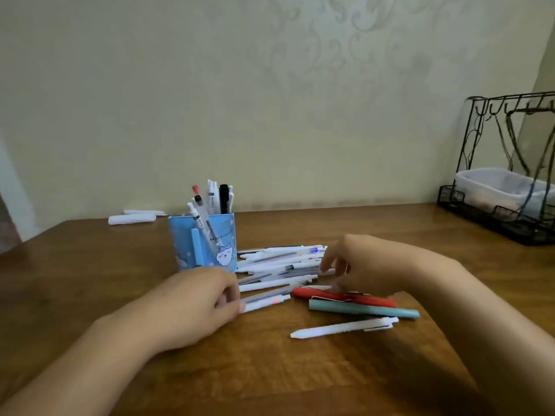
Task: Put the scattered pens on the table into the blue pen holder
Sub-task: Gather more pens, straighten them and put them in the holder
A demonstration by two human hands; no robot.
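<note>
Pens lie in a loose heap on the wooden table, just right of the blue pen holder, which stands upright and already has several pens standing in it. Your left hand rests on the table right in front of the holder, at the heap's left end; its fingers are curled around the near tip of a white pen with a pink band, so you have that one pinched. Your right hand is over the heap's right end, fingers bent downward among the white barrels; the blur makes it impossible to tell whether it grips anything. Close under that hand lies a red pen, then a teal pen just beside it toward you, then a lone white pen nearest you, apart from the pile. A black wire rack sits at the far right corner, well apart.
</note>
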